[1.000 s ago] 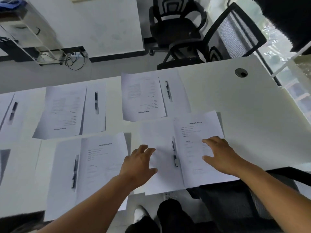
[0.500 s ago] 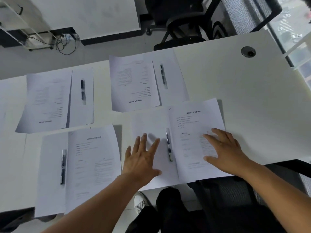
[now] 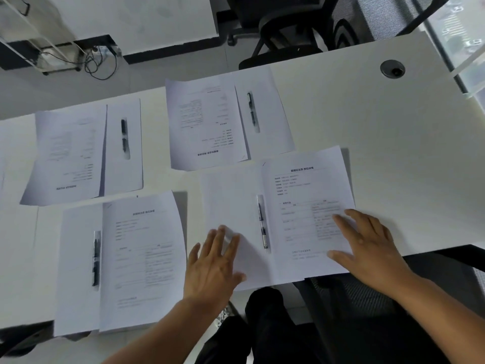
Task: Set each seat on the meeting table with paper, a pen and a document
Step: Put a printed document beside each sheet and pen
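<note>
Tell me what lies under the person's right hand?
The right hand rests flat on a printed document, covering its lower right corner. Beneath lies the white table; the covered text cannot be seen.

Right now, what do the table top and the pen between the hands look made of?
Table top: seemingly a white laminate or painted board, matte, smooth, showing a soft sheen. Pen: probably plastic, with a clear or pale barrel, dark grip and dark ends; too small to be sure.

You reached both bare forearms forward, your left hand (image 3: 214,266) laid flat with fingers (image 3: 219,239) spread, your right hand (image 3: 367,248) palm-down, its fingers likewise straight and splayed.
</note>
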